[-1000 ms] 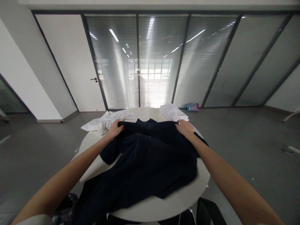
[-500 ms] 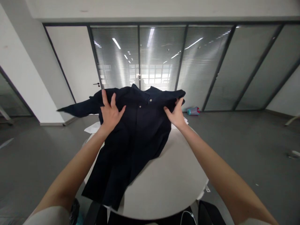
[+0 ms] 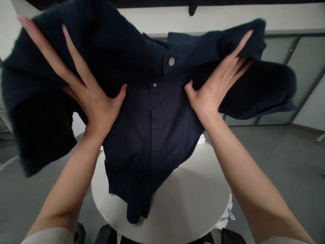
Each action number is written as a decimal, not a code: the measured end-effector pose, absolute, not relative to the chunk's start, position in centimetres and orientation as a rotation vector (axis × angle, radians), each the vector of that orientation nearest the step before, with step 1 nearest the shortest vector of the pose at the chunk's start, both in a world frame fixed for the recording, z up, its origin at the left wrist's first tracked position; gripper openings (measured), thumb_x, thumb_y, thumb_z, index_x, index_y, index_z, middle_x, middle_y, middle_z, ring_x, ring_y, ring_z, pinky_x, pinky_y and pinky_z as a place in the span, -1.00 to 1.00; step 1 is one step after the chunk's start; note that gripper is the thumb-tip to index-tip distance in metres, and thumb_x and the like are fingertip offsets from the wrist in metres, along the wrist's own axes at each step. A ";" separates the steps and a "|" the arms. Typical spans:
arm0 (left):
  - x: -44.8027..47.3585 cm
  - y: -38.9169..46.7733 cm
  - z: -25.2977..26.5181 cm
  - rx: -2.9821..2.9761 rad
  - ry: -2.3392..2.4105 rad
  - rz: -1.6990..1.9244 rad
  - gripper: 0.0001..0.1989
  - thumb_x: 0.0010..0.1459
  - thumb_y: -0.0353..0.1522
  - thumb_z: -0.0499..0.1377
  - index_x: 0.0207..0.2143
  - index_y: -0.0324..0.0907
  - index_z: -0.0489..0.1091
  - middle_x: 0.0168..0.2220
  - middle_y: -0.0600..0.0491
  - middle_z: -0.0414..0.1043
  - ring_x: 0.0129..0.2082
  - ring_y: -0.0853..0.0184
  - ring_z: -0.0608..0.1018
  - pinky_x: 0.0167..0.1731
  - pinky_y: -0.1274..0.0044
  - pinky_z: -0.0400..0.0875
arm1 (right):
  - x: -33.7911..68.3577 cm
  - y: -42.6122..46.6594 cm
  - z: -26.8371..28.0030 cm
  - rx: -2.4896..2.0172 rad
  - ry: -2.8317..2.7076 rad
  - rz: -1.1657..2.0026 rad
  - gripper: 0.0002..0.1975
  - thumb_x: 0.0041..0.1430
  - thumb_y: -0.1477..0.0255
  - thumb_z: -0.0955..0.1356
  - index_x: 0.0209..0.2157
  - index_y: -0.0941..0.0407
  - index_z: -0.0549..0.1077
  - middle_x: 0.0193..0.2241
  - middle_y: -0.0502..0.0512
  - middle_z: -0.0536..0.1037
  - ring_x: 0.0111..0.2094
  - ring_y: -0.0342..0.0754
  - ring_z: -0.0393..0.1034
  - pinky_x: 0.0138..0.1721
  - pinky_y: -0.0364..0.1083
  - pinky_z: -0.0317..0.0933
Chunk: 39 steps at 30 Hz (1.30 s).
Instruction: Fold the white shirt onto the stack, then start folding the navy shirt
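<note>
A: Biggest first: what is below, and where is the garment?

B: The round, white, smooth-topped table [image 3: 195,203] spreads at six o'clock; above it the navy-blue, button-front cloth shirt [image 3: 172,112] hangs spread out, sleeves [image 3: 264,89] towards nine and three, body dropping to six; whether its lower end touches the tabletop, I cannot tell.

A: And the hands?

B: The bare left hand [image 3: 95,98] is at ten o'clock, the bare right hand [image 3: 212,91] at two; both are splayed against the cloth, thumbs well apart from fingers; some fingers vanish into folds, so I cannot tell whether either pinches fabric.

A: How should it handle?

B: Light, soft and limp, I judge; hardly slippery, not fragile; the shoulders, either side of the navy fold-down collar [image 3: 156,47], look the steadiest hold.

A: Anything hard?

B: The pale, round collar button [image 3: 171,61] just past twelve; a poor place to pull.
</note>
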<state>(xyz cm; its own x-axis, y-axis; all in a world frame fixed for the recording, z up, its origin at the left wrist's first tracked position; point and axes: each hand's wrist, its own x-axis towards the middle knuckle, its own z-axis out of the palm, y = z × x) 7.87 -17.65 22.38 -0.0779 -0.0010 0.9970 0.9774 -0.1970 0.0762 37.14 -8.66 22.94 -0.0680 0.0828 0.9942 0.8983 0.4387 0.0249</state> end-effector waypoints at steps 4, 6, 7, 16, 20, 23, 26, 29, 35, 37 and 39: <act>7.0 -14.0 24.3 -1.404 -1.282 -1.323 0.16 0.01 0.09 0.27 0.42 -0.04 -0.37 0.46 0.08 -0.44 0.42 -0.11 -0.22 0.33 -0.09 -0.33 | 36.7 -8.1 25.3 -0.938 -1.564 -0.790 -0.06 0.31 0.21 0.19 0.38 0.21 -0.59 0.42 0.22 -0.29 0.38 0.37 -0.71 0.28 0.47 -0.50; 5.7 -10.6 23.8 -1.566 -1.405 -1.205 0.16 -0.01 0.06 0.30 0.43 -0.02 -0.33 0.46 0.06 -0.43 0.43 -0.07 -0.16 0.35 -0.03 -0.39 | 35.9 -5.6 24.6 -1.062 -1.633 -0.700 -0.07 0.31 0.22 0.19 0.38 0.28 -0.54 0.40 0.35 -0.20 0.39 0.41 -0.61 0.26 0.50 -0.42; 5.1 -8.7 22.9 -1.647 -1.475 -1.128 0.14 -0.02 0.06 0.30 0.43 -0.02 -0.29 0.46 0.03 -0.41 0.42 -0.07 -0.12 0.36 0.00 -0.41 | 35.3 -3.9 23.5 -1.153 -1.671 -0.646 -0.07 0.30 0.21 0.20 0.38 0.32 -0.51 0.39 0.42 -0.15 0.39 0.43 -0.54 0.25 0.51 -0.38; 3.2 2.4 3.0 -2.272 -2.123 -0.071 0.10 -0.01 0.02 0.30 0.42 -0.23 -0.12 0.41 -0.41 -0.23 0.30 -0.26 0.19 0.20 0.01 0.09 | 32.6 4.7 1.4 -2.116 -2.020 0.176 -0.08 0.29 0.09 0.25 0.40 0.37 -0.20 0.35 0.54 0.04 0.37 0.38 -0.17 0.30 0.29 -0.24; 3.3 3.2 -0.5 -2.310 -2.117 0.036 0.11 -0.09 -0.09 0.39 0.41 -0.06 -0.10 0.41 -0.36 -0.19 0.19 -0.29 0.36 0.09 0.00 0.25 | 33.5 5.3 -2.5 -2.231 -2.058 0.260 -0.06 0.25 0.16 0.34 0.38 0.42 -0.14 0.19 0.62 0.31 0.25 0.41 0.15 0.19 0.26 0.02; 4.3 3.8 0.2 -2.172 -2.011 -0.073 -0.14 0.06 -0.17 0.32 0.36 -0.04 0.07 0.40 -0.28 -0.07 0.17 -0.25 0.38 0.05 0.02 0.30 | 33.2 6.3 -1.8 -2.239 -2.043 0.180 -0.13 0.24 0.29 0.36 0.37 0.43 -0.09 0.11 0.61 0.41 0.12 0.37 0.33 0.08 0.22 0.15; 6.5 4.8 0.9 -2.153 -1.804 -0.259 -0.53 0.23 -0.26 0.16 0.19 -0.09 0.33 0.36 -0.18 0.08 0.20 -0.14 0.35 0.13 0.09 0.25 | 31.8 7.3 -1.0 -2.159 -2.042 0.016 -0.27 0.30 0.31 0.29 0.36 0.36 0.00 0.20 0.59 0.31 0.20 0.37 0.22 0.12 0.22 0.09; 8.9 6.1 -0.1 -2.380 -1.582 -0.292 -0.57 0.32 -0.23 0.06 0.20 -0.09 0.33 0.31 -0.11 0.18 0.23 0.03 0.35 0.19 0.23 0.23 | 30.1 8.3 -1.6 -1.827 -2.257 -0.123 -0.36 0.36 0.18 0.22 0.36 0.17 0.10 0.31 0.39 0.19 0.30 0.29 0.05 0.21 0.16 -0.01; 10.4 7.0 -4.8 -2.555 -1.619 -0.129 -0.42 0.35 -0.10 0.00 0.32 -0.16 0.17 0.29 -0.16 0.23 0.12 -0.01 0.46 0.07 0.24 0.36 | 27.8 10.0 -4.1 -1.723 -2.437 -0.014 -0.41 0.42 0.10 0.06 0.07 0.16 0.49 0.08 0.37 0.48 0.13 0.24 0.32 0.20 0.23 -0.05; 10.3 6.6 -6.1 -2.539 -1.638 -0.186 -0.42 0.37 -0.12 -0.05 0.34 -0.18 0.13 0.30 -0.17 0.21 0.16 -0.02 0.43 0.09 0.22 0.33 | 27.3 10.9 -4.3 -1.718 -2.406 -0.029 -0.35 0.45 0.16 -0.03 0.04 0.21 0.51 0.09 0.41 0.46 0.18 0.24 0.27 0.23 0.23 -0.12; 10.3 6.2 -7.1 -2.497 -1.679 -0.274 -0.43 0.39 -0.14 -0.10 0.36 -0.16 0.07 0.37 -0.15 0.08 0.29 -0.02 0.28 0.17 0.19 0.24 | 26.8 12.1 -4.4 -1.689 -2.411 -0.014 -0.36 0.45 0.20 -0.06 0.09 0.20 0.47 0.18 0.37 0.39 0.26 0.19 0.15 0.27 0.19 -0.20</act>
